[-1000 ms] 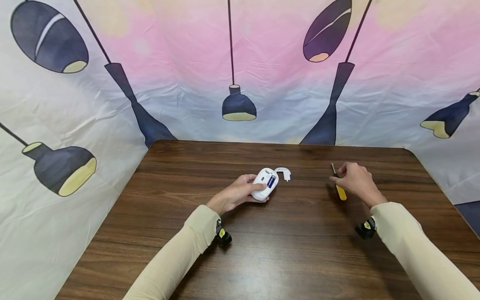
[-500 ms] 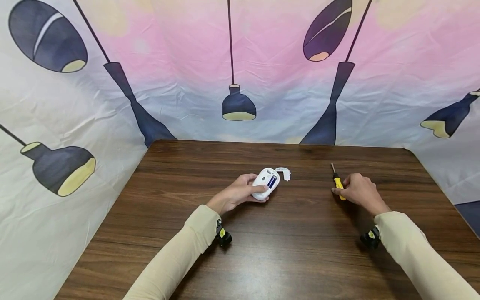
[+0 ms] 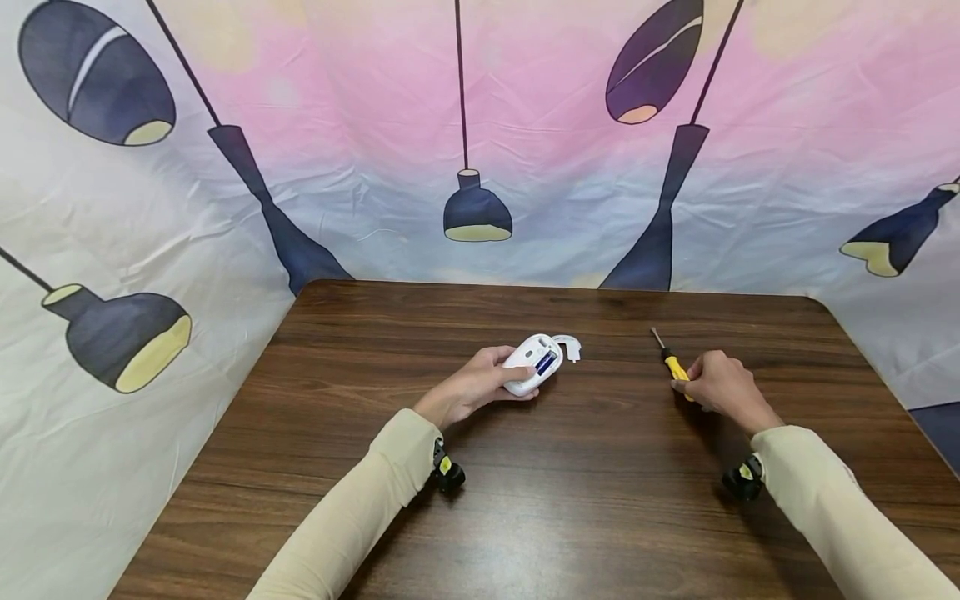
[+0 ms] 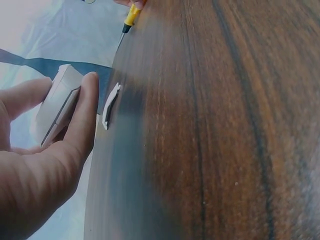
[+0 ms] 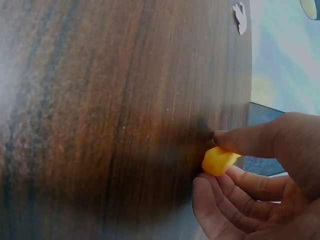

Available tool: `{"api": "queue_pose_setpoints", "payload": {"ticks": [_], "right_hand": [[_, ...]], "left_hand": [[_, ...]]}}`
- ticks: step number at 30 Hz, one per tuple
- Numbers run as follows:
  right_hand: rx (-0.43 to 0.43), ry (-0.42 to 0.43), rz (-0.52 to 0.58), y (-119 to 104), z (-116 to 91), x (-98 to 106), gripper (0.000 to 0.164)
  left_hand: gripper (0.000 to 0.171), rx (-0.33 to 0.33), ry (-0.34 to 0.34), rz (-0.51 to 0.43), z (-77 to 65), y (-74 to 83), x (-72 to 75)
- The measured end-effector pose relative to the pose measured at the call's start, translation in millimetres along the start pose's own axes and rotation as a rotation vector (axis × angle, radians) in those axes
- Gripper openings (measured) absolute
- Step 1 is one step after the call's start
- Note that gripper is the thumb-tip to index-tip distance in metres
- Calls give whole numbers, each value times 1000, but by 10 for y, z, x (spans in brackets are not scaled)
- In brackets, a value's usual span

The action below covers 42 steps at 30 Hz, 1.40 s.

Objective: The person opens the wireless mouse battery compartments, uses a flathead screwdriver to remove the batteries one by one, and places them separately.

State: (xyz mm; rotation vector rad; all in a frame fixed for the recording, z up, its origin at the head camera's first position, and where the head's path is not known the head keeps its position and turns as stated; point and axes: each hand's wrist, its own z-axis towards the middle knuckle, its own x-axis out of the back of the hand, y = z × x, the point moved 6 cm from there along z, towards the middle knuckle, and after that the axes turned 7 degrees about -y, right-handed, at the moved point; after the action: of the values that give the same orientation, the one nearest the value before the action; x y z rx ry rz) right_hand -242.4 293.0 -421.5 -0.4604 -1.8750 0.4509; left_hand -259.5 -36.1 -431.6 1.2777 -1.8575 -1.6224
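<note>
My left hand [image 3: 480, 385] holds a white computer mouse [image 3: 522, 360] with its underside facing up, the thumb lying over its near end. A dark blue battery [image 3: 546, 362] sits in the mouse's uncovered slot. Just beyond the mouse lies its white battery cover [image 3: 572, 347] on the table. At the right, my right hand [image 3: 722, 385] pinches the yellow handle of a screwdriver [image 3: 675, 366] between thumb and fingers, its metal tip directed away and to the left. The handle's butt end [image 5: 219, 161] shows between the fingertips in the right wrist view.
Both hands work over a dark brown wooden table [image 3: 585, 500]. Its far edge meets a hanging cloth backdrop [image 3: 555, 192] printed with lamps. A small black camera is strapped at each wrist.
My right hand has come down and back along the screwdriver to grip its handle, and the tip has swung left. The left hand has tilted the mouse slightly to the right.
</note>
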Motion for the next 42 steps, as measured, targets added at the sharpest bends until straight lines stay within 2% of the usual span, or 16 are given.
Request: {"api": "queue_pose_setpoints", "payload": {"ticks": [3, 11, 20, 33, 42], "right_hand": [[10, 22, -6, -3, -22, 27, 25], [86, 144, -67, -64, -50, 164, 30], [131, 176, -58, -181, -47, 241, 33], [255, 276, -65, -538, -92, 305, 26], [298, 293, -49, -721, -121, 380, 22]], "left_hand": [[43, -2, 0, 9, 2, 0, 6], [42, -9, 22, -1, -12, 17, 22], [43, -14, 26, -12, -1, 25, 30], [43, -26, 39, -24, -15, 42, 41], [42, -27, 44, -40, -17, 45, 62]]}}
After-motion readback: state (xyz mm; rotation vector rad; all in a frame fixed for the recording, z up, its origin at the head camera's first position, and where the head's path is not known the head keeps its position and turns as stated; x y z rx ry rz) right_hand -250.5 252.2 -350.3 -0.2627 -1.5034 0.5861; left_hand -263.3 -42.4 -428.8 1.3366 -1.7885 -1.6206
